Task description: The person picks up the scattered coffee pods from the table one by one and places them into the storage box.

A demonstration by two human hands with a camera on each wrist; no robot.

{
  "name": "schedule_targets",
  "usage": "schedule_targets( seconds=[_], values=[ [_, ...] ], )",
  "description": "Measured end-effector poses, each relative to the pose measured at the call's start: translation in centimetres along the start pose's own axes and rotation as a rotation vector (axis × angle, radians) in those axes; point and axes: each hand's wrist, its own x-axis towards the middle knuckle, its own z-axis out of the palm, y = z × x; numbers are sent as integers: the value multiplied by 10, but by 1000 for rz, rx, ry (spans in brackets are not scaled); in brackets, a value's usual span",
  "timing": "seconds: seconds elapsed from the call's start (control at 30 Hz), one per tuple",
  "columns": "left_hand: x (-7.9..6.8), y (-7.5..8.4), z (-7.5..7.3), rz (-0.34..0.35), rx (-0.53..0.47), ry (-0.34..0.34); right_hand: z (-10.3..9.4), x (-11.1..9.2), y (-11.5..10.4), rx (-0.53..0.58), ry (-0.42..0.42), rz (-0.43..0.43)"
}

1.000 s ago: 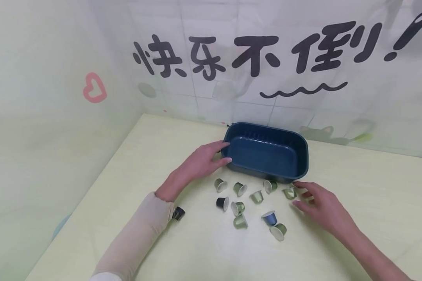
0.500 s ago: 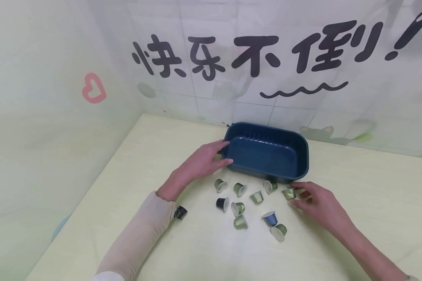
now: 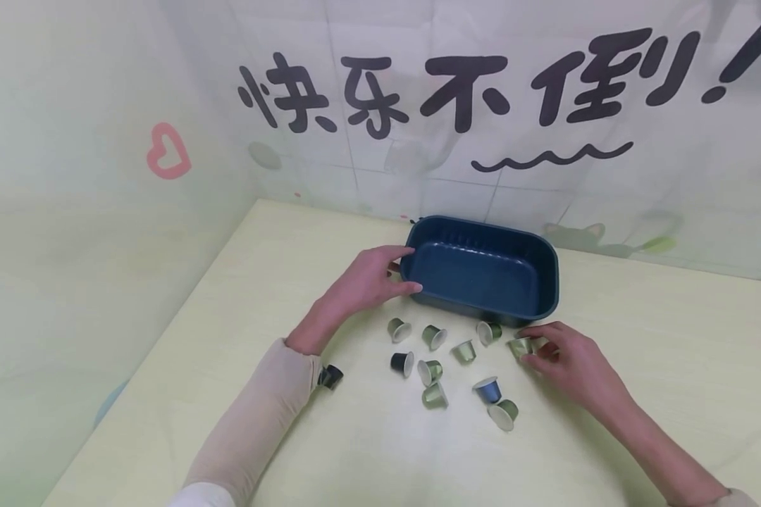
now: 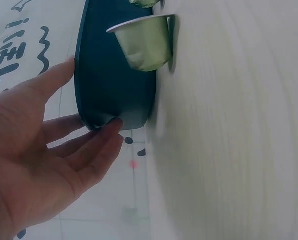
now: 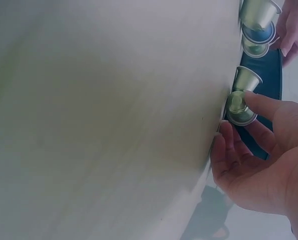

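Observation:
A dark blue plastic basin (image 3: 475, 282) stands near the back wall. My left hand (image 3: 369, 282) holds its left end, thumb and fingers spread around the rim; in the left wrist view its fingertips touch the basin's end wall. Off the basin's front right corner, my right hand (image 3: 573, 359) pinches a light green coffee capsule (image 3: 520, 347) between thumb and forefinger. That capsule still appears to be down on the table, partly hidden by the fingers. Several more green capsules (image 3: 463, 352) lie in front of the basin, with a blue capsule (image 3: 489, 389) and a black capsule (image 3: 402, 363) among them.
Another black capsule (image 3: 332, 377) lies against my left sleeve (image 3: 260, 415), partly covered by it. The pale table (image 3: 279, 282) meets a wall covering (image 3: 380, 183) with large black characters right behind the basin.
My right thumb and forefinger have closed in on the green capsule, which was uncovered between them earlier. The left hand stays on the basin. The head view has shifted slightly.

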Motion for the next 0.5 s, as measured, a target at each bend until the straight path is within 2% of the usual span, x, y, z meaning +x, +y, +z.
schedule_targets(
  seconds=[0.3, 0.5],
  values=[
    [0, -1, -1, -1, -15, 30, 1, 0, -1, 5, -2, 13],
    [-1, 0, 0, 5, 5, 38, -2, -3, -2, 40, -8, 58]
  ],
)
